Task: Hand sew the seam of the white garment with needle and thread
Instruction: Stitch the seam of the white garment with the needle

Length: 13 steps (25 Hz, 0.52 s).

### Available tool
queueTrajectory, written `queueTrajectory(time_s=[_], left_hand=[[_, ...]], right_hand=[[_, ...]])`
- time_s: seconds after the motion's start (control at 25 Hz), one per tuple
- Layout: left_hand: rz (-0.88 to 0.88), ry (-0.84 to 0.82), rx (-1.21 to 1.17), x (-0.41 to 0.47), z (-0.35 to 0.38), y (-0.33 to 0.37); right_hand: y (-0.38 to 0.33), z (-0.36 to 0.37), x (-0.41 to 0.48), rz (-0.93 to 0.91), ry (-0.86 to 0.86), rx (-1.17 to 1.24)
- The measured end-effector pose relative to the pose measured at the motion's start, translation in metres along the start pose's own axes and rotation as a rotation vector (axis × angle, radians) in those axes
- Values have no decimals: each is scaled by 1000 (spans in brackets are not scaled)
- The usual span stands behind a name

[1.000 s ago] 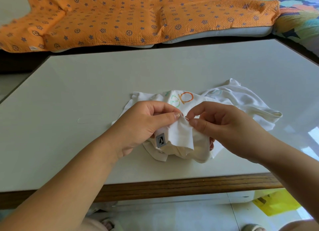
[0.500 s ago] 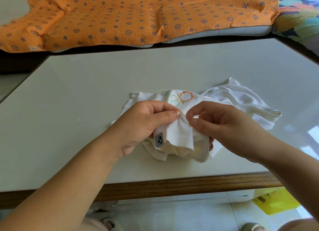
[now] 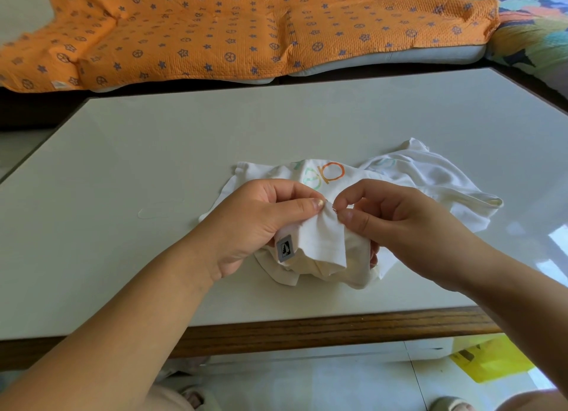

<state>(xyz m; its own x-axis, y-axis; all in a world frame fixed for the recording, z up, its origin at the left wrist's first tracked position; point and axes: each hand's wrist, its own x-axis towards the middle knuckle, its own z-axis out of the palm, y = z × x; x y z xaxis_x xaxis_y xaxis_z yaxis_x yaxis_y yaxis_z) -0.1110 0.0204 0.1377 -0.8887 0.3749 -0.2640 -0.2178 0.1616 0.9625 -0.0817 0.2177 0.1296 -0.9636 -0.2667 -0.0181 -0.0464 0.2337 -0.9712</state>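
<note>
A raised fold of the white garment [image 3: 323, 241] (crumpled on the white table [image 3: 153, 164]) is pinched in the left hand [image 3: 261, 223]; its top edge is nipped between thumb and forefinger of the right hand [image 3: 396, 223].

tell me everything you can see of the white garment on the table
The white fabric garment lies crumpled on the pale glossy table, near its wooden front edge. It looks soft and thin, with orange and green printed letters on top and a small grey label at its near side. One hemmed fold is lifted: the left hand grips it, the right hand pinches its top corner.
</note>
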Motion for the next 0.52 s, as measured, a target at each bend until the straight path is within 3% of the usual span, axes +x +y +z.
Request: queueTrajectory(time_s=[0.52], left_hand=[[-16,-16,-92,2,4,-4]], right_hand=[[0,7,2,13,44,33]])
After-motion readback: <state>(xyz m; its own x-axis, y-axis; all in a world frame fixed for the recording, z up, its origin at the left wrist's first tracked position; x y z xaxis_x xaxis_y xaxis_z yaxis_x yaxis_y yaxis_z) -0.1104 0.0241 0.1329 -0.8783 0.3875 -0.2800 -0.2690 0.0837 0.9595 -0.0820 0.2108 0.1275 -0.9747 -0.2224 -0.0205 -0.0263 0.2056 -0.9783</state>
